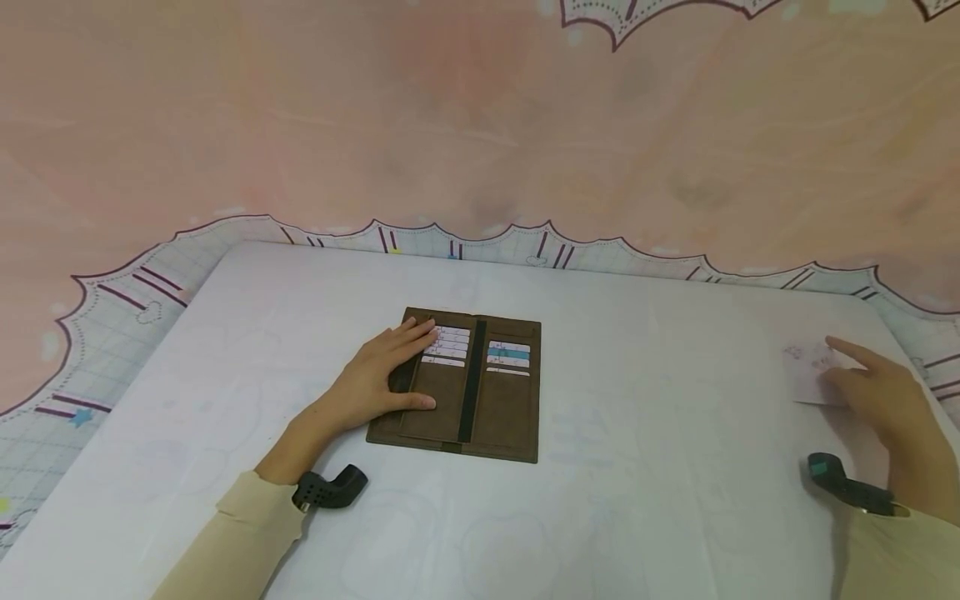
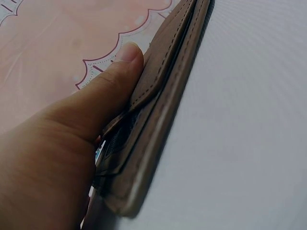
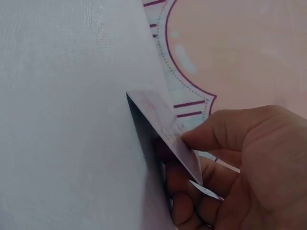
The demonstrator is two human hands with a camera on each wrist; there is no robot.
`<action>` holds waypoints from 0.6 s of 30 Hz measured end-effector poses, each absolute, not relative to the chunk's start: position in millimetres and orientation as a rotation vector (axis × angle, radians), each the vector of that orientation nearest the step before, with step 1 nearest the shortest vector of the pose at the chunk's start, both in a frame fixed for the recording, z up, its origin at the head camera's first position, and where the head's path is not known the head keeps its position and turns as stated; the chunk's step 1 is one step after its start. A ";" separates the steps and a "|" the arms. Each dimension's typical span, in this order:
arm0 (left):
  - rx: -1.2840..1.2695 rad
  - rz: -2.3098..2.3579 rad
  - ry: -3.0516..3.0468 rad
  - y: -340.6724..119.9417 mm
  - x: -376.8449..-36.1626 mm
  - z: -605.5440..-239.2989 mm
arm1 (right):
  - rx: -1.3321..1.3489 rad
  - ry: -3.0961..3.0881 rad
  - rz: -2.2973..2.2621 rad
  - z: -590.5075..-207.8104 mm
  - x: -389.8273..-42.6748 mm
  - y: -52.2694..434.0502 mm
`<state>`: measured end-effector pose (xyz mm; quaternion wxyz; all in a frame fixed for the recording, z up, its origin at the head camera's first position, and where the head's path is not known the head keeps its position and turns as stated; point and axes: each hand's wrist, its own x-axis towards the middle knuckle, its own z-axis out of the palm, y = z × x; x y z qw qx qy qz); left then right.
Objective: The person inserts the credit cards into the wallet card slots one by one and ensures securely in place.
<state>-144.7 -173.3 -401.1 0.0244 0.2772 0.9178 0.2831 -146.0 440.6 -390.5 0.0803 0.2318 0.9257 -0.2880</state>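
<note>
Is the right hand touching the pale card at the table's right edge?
Touching: the right wrist view shows the right hand pinching the card.

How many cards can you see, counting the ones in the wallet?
About 8: four in the wallet's left slots, three in its right slots, one held by the right hand at the table's right edge. Others may be hidden.

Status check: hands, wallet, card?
Left hand flat on open wallet. Right hand pinches pale card at table edge. Nothing between them.
</note>
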 end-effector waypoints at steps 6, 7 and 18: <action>0.864 0.869 2.842 -173.4 -144.2 -400.8 | 0.639 2.724 -0.982 -397.1 -145.3 449.0; 0.864 0.870 2.843 -173.4 -144.3 -400.6 | 0.623 2.724 -1.000 -397.6 -144.6 449.8; 0.869 0.877 2.843 -173.7 -144.4 -402.1 | 0.605 2.772 -1.134 -391.4 -143.7 440.7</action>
